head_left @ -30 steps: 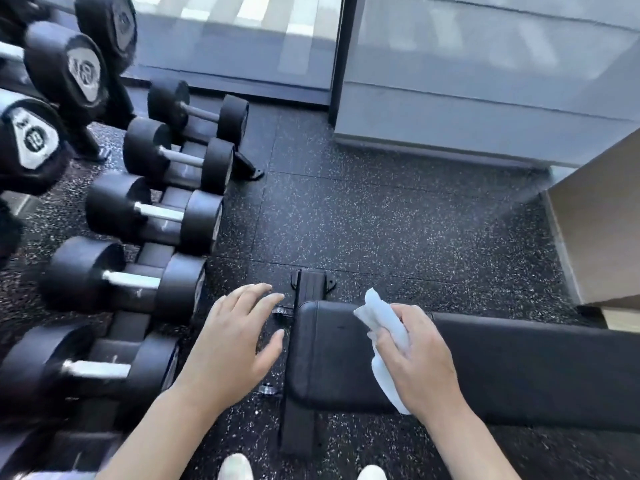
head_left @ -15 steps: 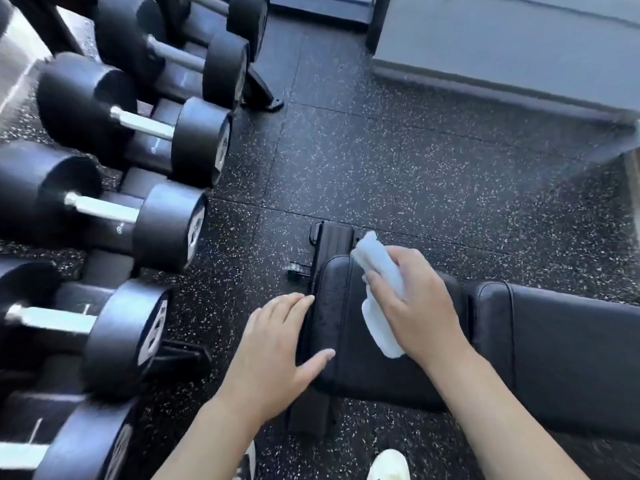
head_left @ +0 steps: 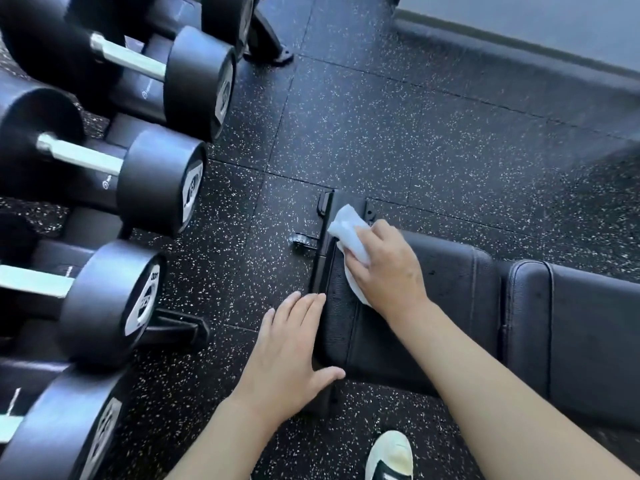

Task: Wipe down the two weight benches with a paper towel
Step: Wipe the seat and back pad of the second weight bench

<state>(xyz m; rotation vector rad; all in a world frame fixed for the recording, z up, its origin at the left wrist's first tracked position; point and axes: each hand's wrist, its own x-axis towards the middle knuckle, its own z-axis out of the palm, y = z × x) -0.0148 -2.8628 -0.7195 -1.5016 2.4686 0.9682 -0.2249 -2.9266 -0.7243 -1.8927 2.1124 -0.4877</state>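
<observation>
Right hand (head_left: 388, 268) slid paper towel (head_left: 349, 233) toward bench (head_left: 450, 289) end; speckled floor (head_left: 381, 133).

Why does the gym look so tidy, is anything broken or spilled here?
Nothing stands out. The dumbbells sit in a row on their rack, and the speckled floor shows no spill. The right hand holds a paper towel on the bench pad, which looks whole. The left hand rests at the pad's end.

Black speckled rubber floor (head_left: 398, 133); dumbbell rack (head_left: 114, 161) left; grey wall (head_left: 554, 26).
</observation>
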